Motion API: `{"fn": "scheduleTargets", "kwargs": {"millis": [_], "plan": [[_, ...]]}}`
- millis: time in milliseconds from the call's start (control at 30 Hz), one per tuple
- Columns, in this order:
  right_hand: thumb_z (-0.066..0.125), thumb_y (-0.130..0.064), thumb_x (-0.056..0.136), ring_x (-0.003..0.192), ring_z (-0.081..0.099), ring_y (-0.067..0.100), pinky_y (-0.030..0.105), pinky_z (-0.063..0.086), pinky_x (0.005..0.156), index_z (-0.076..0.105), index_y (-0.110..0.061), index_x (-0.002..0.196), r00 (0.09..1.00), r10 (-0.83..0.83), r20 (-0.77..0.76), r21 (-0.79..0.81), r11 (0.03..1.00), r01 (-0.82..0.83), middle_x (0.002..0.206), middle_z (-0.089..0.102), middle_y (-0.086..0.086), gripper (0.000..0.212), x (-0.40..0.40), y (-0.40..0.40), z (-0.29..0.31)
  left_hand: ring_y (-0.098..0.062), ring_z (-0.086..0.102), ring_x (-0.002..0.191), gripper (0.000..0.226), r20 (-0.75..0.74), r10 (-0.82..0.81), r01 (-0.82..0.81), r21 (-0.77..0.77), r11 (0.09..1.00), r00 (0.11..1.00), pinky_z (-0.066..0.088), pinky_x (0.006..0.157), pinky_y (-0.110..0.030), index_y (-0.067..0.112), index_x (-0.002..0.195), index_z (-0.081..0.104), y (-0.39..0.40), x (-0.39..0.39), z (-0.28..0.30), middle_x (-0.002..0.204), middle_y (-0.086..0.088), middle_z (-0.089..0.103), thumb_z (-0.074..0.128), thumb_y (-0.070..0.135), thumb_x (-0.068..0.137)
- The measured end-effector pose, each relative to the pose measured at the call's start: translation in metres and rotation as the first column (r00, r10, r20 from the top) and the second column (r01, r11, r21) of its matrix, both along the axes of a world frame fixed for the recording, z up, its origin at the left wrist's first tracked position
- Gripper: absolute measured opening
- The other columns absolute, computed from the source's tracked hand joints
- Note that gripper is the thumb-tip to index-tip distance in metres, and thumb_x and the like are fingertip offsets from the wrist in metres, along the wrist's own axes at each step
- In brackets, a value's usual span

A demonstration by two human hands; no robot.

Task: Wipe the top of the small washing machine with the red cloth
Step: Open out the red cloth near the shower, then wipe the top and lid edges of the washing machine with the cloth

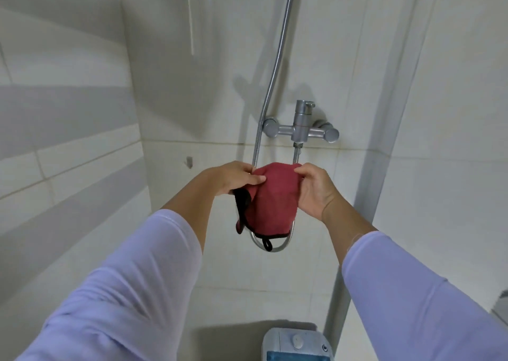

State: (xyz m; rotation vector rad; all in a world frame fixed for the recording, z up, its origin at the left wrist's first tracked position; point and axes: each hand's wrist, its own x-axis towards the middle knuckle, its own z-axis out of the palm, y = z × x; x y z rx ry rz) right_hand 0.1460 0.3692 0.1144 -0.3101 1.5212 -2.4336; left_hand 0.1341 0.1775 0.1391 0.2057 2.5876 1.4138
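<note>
The red cloth (270, 204), edged in black with a small loop at its bottom, hangs in front of the tiled wall below the shower mixer. My left hand (231, 178) grips its upper left edge, thumb laid across the fabric. My right hand (313, 189) pinches the upper right edge with curled fingers. Far below, at the bottom edge of the head view, the top of the small washing machine (297, 342) shows as a pale grey panel with a knob and a blue lid; both hands are well above it.
A metal shower mixer (301, 128) is fixed to the wall above the cloth. Its hose (275, 72) runs up the wall and loops behind the cloth at the hose's bend (275, 248). A vertical pipe (339, 292) stands right of the machine. A small wall hook (189, 162) sits left.
</note>
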Motion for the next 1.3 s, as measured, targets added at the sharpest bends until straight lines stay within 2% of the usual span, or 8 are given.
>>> {"fn": "scheduleTargets", "kwargs": {"millis": [167, 367, 533, 733, 900, 1000, 1133, 1300], "plan": [[0.059, -0.014, 0.083, 0.078, 0.057, 0.018, 0.032, 0.047, 0.07, 0.053, -0.017, 0.091, 0.984, -0.175, -0.023, 0.378, 0.91, 0.171, 0.09, 0.058, 0.002, 0.01, -0.01, 0.071, -0.02, -0.015, 0.06, 0.088, 0.008, 0.091, -0.064, 0.065, -0.007, 0.998, 0.994, 0.05, 0.083, -0.029, 0.02, 0.09, 0.059, 0.05, -0.006, 0.003, 0.097, 0.0, 0.064, 0.057, 0.028, 0.093], [0.077, -0.039, 0.062, 0.125, 0.047, 0.017, 0.045, 0.036, 0.108, 0.037, -0.031, 0.138, 0.999, -0.002, -0.045, 0.436, 0.9, 0.021, 0.134, 0.049, -0.006, 0.087, -0.018, 0.122, -0.048, -0.021, 0.058, 0.099, 0.011, 0.178, -0.179, 0.172, 0.054, 0.984, 0.968, 0.049, 0.084, -0.03, 0.017, 0.101, 0.057, 0.104, -0.015, -0.006, 0.109, -0.005, 0.061, 0.051, 0.021, 0.092], [0.072, -0.023, 0.072, 0.107, 0.064, 0.026, 0.035, 0.052, 0.096, 0.059, -0.007, 0.124, 0.993, 0.121, -0.019, 0.403, 0.91, -0.103, 0.12, 0.065, 0.012, 0.056, -0.024, 0.134, -0.072, -0.017, 0.059, 0.082, 0.017, 0.179, -0.221, 0.214, 0.059, 0.975, 0.959, 0.049, 0.071, -0.028, 0.025, 0.078, 0.058, 0.125, -0.025, -0.029, 0.09, 0.001, 0.062, 0.049, 0.022, 0.092], [0.068, -0.014, 0.073, 0.093, 0.068, 0.022, 0.03, 0.058, 0.076, 0.059, -0.003, 0.123, 0.997, 0.076, -0.027, 0.334, 0.941, -0.062, 0.11, 0.068, 0.012, 0.051, -0.04, 0.162, -0.152, -0.017, 0.061, 0.091, 0.01, 0.206, -0.231, 0.253, -0.088, 0.963, 0.951, 0.053, 0.084, -0.031, 0.025, 0.096, 0.062, 0.131, -0.051, -0.118, 0.103, -0.001, 0.063, 0.054, 0.03, 0.095], [0.074, -0.01, 0.071, 0.104, 0.064, 0.027, 0.039, 0.052, 0.091, 0.059, -0.004, 0.119, 0.999, 0.013, -0.045, 0.461, 0.888, 0.01, 0.114, 0.065, 0.014, 0.05, -0.065, 0.182, -0.239, -0.012, 0.062, 0.086, 0.014, 0.221, -0.252, 0.272, -0.068, 0.96, 0.942, 0.052, 0.086, -0.028, 0.018, 0.099, 0.066, 0.143, -0.078, -0.217, 0.094, 0.001, 0.066, 0.06, 0.029, 0.092], [0.066, -0.003, 0.081, 0.103, 0.066, 0.023, 0.03, 0.054, 0.089, 0.062, -0.005, 0.117, 1.0, 0.025, -0.012, 0.521, 0.854, -0.015, 0.114, 0.068, 0.01, 0.037, -0.074, 0.188, -0.284, -0.01, 0.062, 0.083, 0.028, 0.193, -0.25, 0.279, -0.137, 0.951, 0.949, 0.05, 0.079, -0.022, 0.014, 0.1, 0.067, 0.149, -0.092, -0.267, 0.089, 0.003, 0.067, 0.06, 0.039, 0.091], [0.065, -0.005, 0.082, 0.112, 0.063, 0.025, 0.033, 0.052, 0.093, 0.058, -0.002, 0.123, 0.999, 0.022, 0.041, 0.565, 0.824, -0.041, 0.122, 0.065, 0.012, 0.041, -0.093, 0.195, -0.347, -0.012, 0.06, 0.09, 0.032, 0.207, -0.277, 0.313, -0.166, 0.935, 0.938, 0.047, 0.094, -0.03, 0.017, 0.106, 0.064, 0.157, -0.105, -0.334, 0.096, 0.002, 0.065, 0.049, 0.043, 0.096], [0.069, -0.021, 0.074, 0.111, 0.06, 0.029, 0.046, 0.041, 0.106, 0.058, -0.012, 0.122, 0.999, -0.03, 0.033, 0.501, 0.865, 0.009, 0.12, 0.064, 0.012, 0.05, -0.107, 0.2, -0.424, -0.021, 0.06, 0.098, 0.042, 0.139, -0.218, 0.218, 0.014, 0.976, 0.966, 0.049, 0.098, -0.038, 0.011, 0.121, 0.059, 0.167, -0.112, -0.416, 0.111, -0.008, 0.063, 0.037, 0.04, 0.101]]}}
